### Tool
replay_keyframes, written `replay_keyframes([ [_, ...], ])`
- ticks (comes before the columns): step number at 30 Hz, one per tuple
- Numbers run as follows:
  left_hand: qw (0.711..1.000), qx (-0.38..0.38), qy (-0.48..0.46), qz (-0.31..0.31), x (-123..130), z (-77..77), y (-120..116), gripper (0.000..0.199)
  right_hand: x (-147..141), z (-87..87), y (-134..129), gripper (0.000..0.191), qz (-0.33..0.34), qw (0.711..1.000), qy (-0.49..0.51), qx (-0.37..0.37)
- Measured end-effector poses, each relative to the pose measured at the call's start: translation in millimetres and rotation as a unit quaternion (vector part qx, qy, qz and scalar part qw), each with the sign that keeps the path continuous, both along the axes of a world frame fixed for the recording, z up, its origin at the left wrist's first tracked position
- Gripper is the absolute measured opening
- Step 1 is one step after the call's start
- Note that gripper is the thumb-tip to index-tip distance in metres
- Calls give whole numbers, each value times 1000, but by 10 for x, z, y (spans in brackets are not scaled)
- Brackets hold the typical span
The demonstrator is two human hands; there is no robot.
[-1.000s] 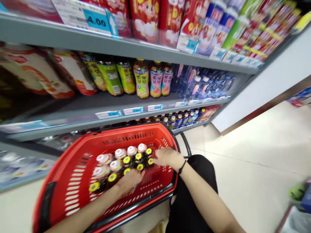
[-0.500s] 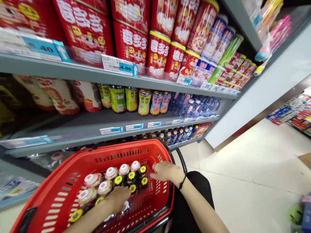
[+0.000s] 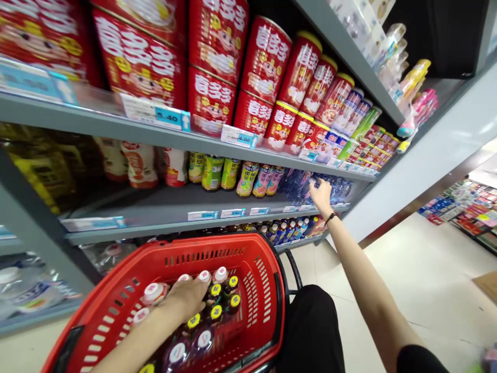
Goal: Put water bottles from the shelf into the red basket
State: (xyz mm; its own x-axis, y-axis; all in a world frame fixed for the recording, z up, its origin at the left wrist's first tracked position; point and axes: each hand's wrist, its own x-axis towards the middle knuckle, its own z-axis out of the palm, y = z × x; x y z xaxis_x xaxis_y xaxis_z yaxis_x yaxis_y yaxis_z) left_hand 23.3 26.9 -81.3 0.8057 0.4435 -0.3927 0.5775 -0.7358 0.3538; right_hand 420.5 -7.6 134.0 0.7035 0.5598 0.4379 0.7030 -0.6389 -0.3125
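My right hand (image 3: 320, 192) reaches into the middle shelf among clear bluish bottles (image 3: 297, 186), its fingers closed around the top of one bottle, which they partly hide. My left hand (image 3: 186, 299) lies low over the bottles in the red shopping basket (image 3: 217, 242). Its fingers stretch forward beside a white-capped bottle (image 3: 204, 278), without a visible grip. Around it stand dark bottles with yellow caps (image 3: 216, 312), more white-capped bottles (image 3: 154, 292), and purple bottles with white caps (image 3: 204, 339) nearer to me.
Red cans (image 3: 213, 103) are stacked on the shelf above. Nestlé tea bottles (image 3: 247, 178) stand left of the bluish bottles. Small bottles (image 3: 281, 231) line the shelf below. A white panel (image 3: 388, 191) ends the shelving at right, beside the pale floor (image 3: 407, 280).
My right hand has left the basket and moved up and forward to the bluish bottles on the shelf. My left hand has shifted slightly within the basket. The view has turned left.
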Motion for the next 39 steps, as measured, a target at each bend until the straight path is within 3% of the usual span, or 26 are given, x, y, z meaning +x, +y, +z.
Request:
replay_keyframes([
  [4, 999, -3, 48, -3, -27, 176, -66, 36, 266, -72, 164, 52, -44, 997, -14, -57],
  [8, 997, -14, 75, -2, 0, 254, -64, 35, 351, -183, 236, 57, -57, 996, -27, -70],
  [18, 997, -18, 76, -2, 14, 362, -89, 40, 143, -473, 137, 60, 17, 999, -7, -30],
  [23, 998, -25, 65, 0, -88, 414, -212, 35, -241, -526, -108, 62, 76, 996, -21, 39],
  [27, 999, -36, -21, -16, -126, 433, -269, 30, -685, -461, -240, 70, 115, 988, -43, 94],
  [30, 995, -12, -97, -24, -71, 504, -195, 30, -1150, -511, -307, 71, 142, 968, 13, 208],
  [32, 992, -14, -127, 4, -30, 593, -117, 35, -1493, -664, -364, 70, 150, 950, 105, 253],
  [34, 979, -62, -181, 63, -11, 697, -53, 42, -1822, -895, -438, 66, 175, 929, 225, 237],
  [36, 950, -130, -253, 131, -16, 779, -24, 49, -2103, -1144, -522, 62, 212, 901, 314, 212],
  [39, 900, -199, -335, 195, -32, 807, -43, 53, -2388, -1430, -640, 57, 274, 870, 371, 172],
])
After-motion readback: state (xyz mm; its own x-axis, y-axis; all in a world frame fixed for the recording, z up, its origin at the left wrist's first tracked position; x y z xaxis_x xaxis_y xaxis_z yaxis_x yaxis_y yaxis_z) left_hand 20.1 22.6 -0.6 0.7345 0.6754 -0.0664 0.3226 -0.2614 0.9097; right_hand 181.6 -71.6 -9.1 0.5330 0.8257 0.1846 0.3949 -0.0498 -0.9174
